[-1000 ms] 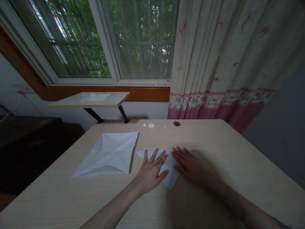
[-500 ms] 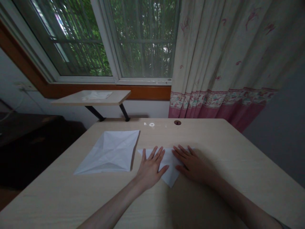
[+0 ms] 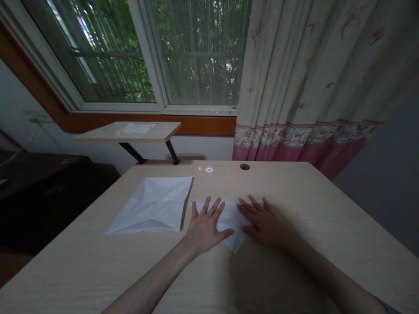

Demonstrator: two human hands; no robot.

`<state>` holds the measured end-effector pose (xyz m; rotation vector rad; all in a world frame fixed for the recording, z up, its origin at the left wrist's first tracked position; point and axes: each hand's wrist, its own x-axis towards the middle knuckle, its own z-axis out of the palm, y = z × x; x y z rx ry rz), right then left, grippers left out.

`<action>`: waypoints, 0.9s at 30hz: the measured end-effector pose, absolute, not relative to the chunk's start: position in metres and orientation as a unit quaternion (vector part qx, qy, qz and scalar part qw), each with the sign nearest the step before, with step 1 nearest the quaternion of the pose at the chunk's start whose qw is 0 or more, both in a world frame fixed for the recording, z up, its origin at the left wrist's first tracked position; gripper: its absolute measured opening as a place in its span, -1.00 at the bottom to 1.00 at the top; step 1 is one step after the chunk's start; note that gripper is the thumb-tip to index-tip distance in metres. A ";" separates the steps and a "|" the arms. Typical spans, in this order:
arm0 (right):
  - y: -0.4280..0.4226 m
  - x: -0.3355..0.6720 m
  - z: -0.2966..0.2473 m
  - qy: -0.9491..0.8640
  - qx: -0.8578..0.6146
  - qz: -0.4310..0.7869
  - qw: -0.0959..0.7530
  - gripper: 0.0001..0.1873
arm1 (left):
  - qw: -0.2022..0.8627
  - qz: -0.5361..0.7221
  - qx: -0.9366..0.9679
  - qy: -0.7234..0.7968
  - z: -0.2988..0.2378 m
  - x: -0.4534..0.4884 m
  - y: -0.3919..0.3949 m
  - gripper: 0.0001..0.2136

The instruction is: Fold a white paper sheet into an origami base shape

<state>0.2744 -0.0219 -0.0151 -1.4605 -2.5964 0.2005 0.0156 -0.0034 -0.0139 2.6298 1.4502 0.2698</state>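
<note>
A sheet of white paper folded into a triangle (image 3: 231,218) lies on the desk, one point toward me and its long edge at the far side. My left hand (image 3: 205,226) rests flat over its left part, fingers spread and thumb pointing right. Over the right part lies my right hand (image 3: 266,222), palm down with fingers stretched out. Both hands hide the paper's side corners for the most part. To the left is a second, unfolded white sheet (image 3: 155,205) with crossing creases and slightly raised edges.
The pale wooden desk (image 3: 183,279) carries a small raised shelf (image 3: 160,135) on black legs at its back left, with crumpled white paper (image 3: 135,128) on it. A round cable hole (image 3: 245,166) sits near the back edge. Beyond are a window and a curtain (image 3: 288,87).
My left hand has slid slightly left on the folded paper, and its fingers are spread a little wider. My right hand has barely shifted. The camera view has moved slightly.
</note>
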 end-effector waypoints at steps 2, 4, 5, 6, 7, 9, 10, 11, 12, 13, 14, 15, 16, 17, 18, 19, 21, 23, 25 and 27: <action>-0.021 0.275 -0.017 -0.863 -0.495 0.062 0.078 -0.29 | 0.062 0.088 0.868 0.485 -0.015 0.016 -0.003 -0.19; -0.021 0.276 -0.018 -0.861 -0.499 0.058 0.079 -0.29 | 0.059 0.089 0.866 0.489 -0.015 0.016 -0.004 -0.18; -0.020 0.276 -0.017 -0.861 -0.499 0.056 0.078 -0.29 | 0.057 0.090 0.865 0.489 -0.014 0.016 -0.004 -0.18; -0.020 0.276 -0.017 -0.862 -0.499 0.054 0.077 -0.29 | 0.056 0.091 0.866 0.488 -0.014 0.016 -0.004 -0.18; -0.020 0.276 -0.016 -0.863 -0.497 0.053 0.074 -0.29 | 0.055 0.091 0.867 0.487 -0.014 0.016 -0.004 -0.18; -0.020 0.275 -0.015 -0.866 -0.493 0.049 0.070 -0.28 | 0.057 0.087 0.867 0.487 -0.013 0.016 -0.004 -0.21; -0.021 0.275 -0.015 -0.867 -0.491 0.047 0.069 -0.28 | 0.058 0.084 0.867 0.488 -0.012 0.016 -0.005 -0.23; -0.021 0.275 -0.015 -0.868 -0.490 0.044 0.071 -0.28 | 0.059 0.081 0.865 0.491 -0.011 0.017 -0.005 -0.27; -0.021 0.275 -0.016 -0.868 -0.490 0.040 0.073 -0.28 | 0.060 0.079 0.864 0.494 -0.011 0.017 -0.005 -0.32; -0.021 0.275 -0.017 -0.868 -0.490 0.037 0.076 -0.28 | 0.061 0.078 0.863 0.496 -0.010 0.017 -0.005 -0.36; -0.020 0.275 -0.018 -0.868 -0.489 0.034 0.079 -0.28 | 0.061 0.078 0.862 0.497 -0.010 0.017 -0.005 -0.39; -0.020 0.275 -0.019 -0.868 -0.488 0.033 0.080 -0.27 | 0.060 0.079 0.862 0.497 -0.010 0.017 -0.005 -0.40; -0.020 0.276 -0.020 -0.869 -0.487 0.032 0.082 -0.26 | 0.060 0.079 0.862 0.497 -0.011 0.017 -0.004 -0.41; -0.019 0.276 -0.021 -0.869 -0.486 0.032 0.082 -0.25 | 0.059 0.080 0.862 0.497 -0.012 0.017 -0.004 -0.41; -0.019 0.276 -0.021 -0.870 -0.485 0.033 0.081 -0.24 | 0.058 0.081 0.862 0.496 -0.013 0.017 -0.004 -0.41; -0.018 0.276 -0.021 -0.870 -0.485 0.034 0.079 -0.24 | 0.056 0.083 0.862 0.496 -0.014 0.017 -0.004 -0.41; -0.017 0.276 -0.020 -0.869 -0.489 0.037 0.073 -0.23 | 0.050 0.085 0.861 0.499 -0.015 0.017 -0.003 -0.41; -0.016 0.276 -0.020 -0.866 -0.494 0.037 0.068 -0.20 | 0.042 0.084 0.859 0.504 -0.015 0.017 -0.004 -0.40; -0.015 0.276 -0.019 -0.864 -0.499 0.036 0.062 -0.17 | 0.035 0.081 0.856 0.509 -0.014 0.018 -0.004 -0.40; -0.014 0.277 -0.019 -0.861 -0.505 0.038 0.051 -0.12 | 0.031 0.081 0.856 0.509 -0.013 0.019 -0.005 -0.40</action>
